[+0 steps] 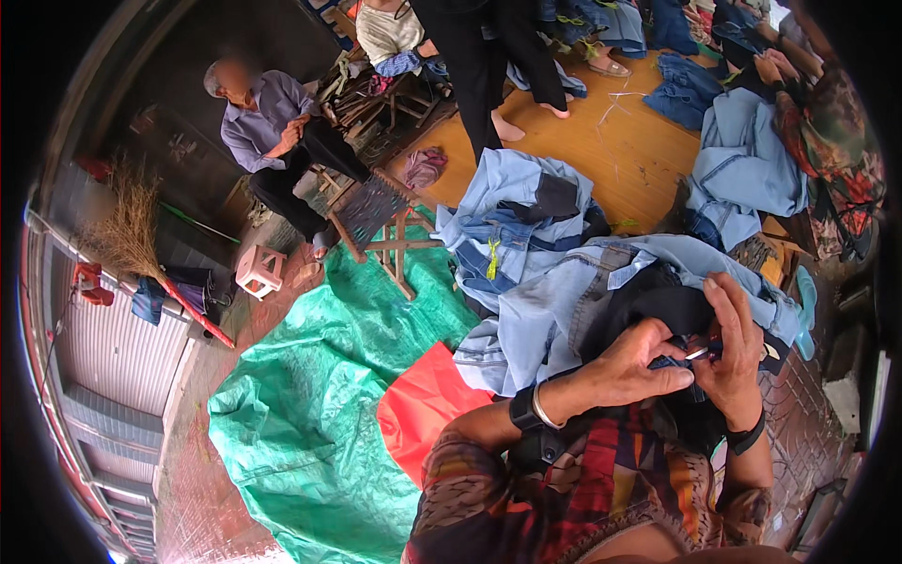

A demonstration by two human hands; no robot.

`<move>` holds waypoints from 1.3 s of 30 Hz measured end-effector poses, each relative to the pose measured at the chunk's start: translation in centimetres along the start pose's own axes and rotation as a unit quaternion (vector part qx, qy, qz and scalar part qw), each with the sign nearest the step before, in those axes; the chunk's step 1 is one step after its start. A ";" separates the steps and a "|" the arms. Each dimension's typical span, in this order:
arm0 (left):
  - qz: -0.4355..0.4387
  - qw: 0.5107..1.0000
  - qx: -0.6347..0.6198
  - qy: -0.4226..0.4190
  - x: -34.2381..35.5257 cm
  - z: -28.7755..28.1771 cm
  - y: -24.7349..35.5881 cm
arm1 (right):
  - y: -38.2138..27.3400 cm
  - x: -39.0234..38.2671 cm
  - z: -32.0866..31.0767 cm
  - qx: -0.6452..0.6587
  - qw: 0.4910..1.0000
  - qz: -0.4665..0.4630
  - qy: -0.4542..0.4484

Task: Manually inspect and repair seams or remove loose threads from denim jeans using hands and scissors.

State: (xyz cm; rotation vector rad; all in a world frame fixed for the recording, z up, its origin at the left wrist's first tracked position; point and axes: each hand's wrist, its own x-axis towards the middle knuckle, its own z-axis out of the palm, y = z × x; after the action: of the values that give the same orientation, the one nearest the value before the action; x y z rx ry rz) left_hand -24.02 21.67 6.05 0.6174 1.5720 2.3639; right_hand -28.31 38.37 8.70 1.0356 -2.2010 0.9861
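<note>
Light-blue denim jeans (554,305) lie heaped in front of me, with dark cloth (648,301) bunched on top, close to my body. My left hand (639,362) is closed, its thumb and fingers pinching the edge of the dark cloth. Beside it, my right hand (733,352) curls round a small tool with a shiny metal blade (696,354); its handle is mostly hidden by the fingers. The blade lies between the two hands, near the pinched cloth. A yellow-green tie (492,258) hangs on the denim pile beyond.
A green tarp (329,376) and a red sheet (427,404) cover the ground at left. A folding stool (381,221) and a pink plastic stool (260,271) stand beyond. A seated person (268,132) is at far left. More jeans (747,155) lie at right, near another person.
</note>
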 end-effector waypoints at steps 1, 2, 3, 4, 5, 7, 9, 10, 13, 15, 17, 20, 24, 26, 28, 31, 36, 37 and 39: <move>-0.048 0.997 0.064 -0.003 -0.1 -0.1 0.3 | 0.2 0.4 -0.2 -0.006 1.000 -0.010 -0.006; -0.046 0.997 0.065 0.001 -0.2 -0.2 0.7 | 0.5 0.9 -0.4 -0.003 1.000 -0.014 -0.008; -0.021 0.981 0.194 -0.022 0.0 0.0 1.6 | 1.0 1.4 -0.8 -0.005 0.999 -0.045 -0.005; 0.004 0.947 0.319 -0.044 0.3 0.3 2.2 | 1.4 1.7 -1.0 -0.008 0.997 -0.075 -0.002; 0.022 0.943 0.327 -0.058 0.5 0.6 2.4 | 1.6 1.8 -1.1 -0.006 0.997 -0.071 0.012; 0.002 0.955 0.291 -0.052 0.6 0.4 2.5 | 1.7 2.3 -1.3 0.020 0.998 -0.067 -0.004; 0.009 0.972 0.231 -0.034 0.8 0.4 2.6 | 1.5 2.9 -2.0 0.040 0.997 -0.054 -0.024; 0.009 0.973 0.228 -0.041 0.7 0.4 2.8 | 1.6 3.1 -2.2 0.034 0.998 -0.050 -0.023; 0.132 0.956 0.258 -0.047 0.1 0.6 3.9 | 2.1 3.6 -3.2 0.028 0.998 -0.043 -0.019; 0.149 0.941 0.302 0.015 -0.9 0.3 4.6 | 3.2 3.5 -3.4 0.029 0.998 -0.050 0.010; 0.160 0.929 0.323 0.084 -1.0 -0.6 3.9 | 3.8 3.1 -3.3 0.056 0.996 -0.047 0.043; 0.149 0.915 0.353 0.124 -1.1 -1.9 2.3 | 3.9 2.5 -3.0 0.067 0.996 -0.044 0.034; 0.090 0.890 0.434 0.105 -0.9 -2.7 0.9 | 3.6 2.5 -3.6 0.078 0.995 -0.045 0.036; 0.066 0.862 0.501 0.045 -0.7 -3.0 0.1 | 4.1 2.2 -3.8 0.070 0.997 -0.020 0.031; 0.033 0.824 0.560 0.078 -1.2 -3.7 -1.1 | 4.2 2.3 -3.7 0.079 0.996 0.001 0.042; 0.014 0.748 0.655 0.107 -1.8 -4.1 -1.1 | 7.2 2.1 -2.9 0.117 0.988 0.027 0.094; 0.017 0.708 0.690 0.145 -2.3 -7.2 -2.4 | 13.8 -0.1 -1.7 0.280 0.932 0.169 0.157; 0.014 0.716 0.681 0.152 -2.5 -7.3 -2.3 | 14.4 -0.3 -1.6 0.314 0.911 0.217 0.156; 0.008 0.741 0.645 0.185 -2.9 -7.5 -2.8 | 16.0 -1.1 -1.3 0.334 0.901 0.223 0.162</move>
State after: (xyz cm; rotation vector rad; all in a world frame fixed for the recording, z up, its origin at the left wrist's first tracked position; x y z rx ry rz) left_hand -25.04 15.39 0.37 0.3042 3.2827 1.0220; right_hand -40.33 46.96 2.40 0.5435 -1.8718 2.0564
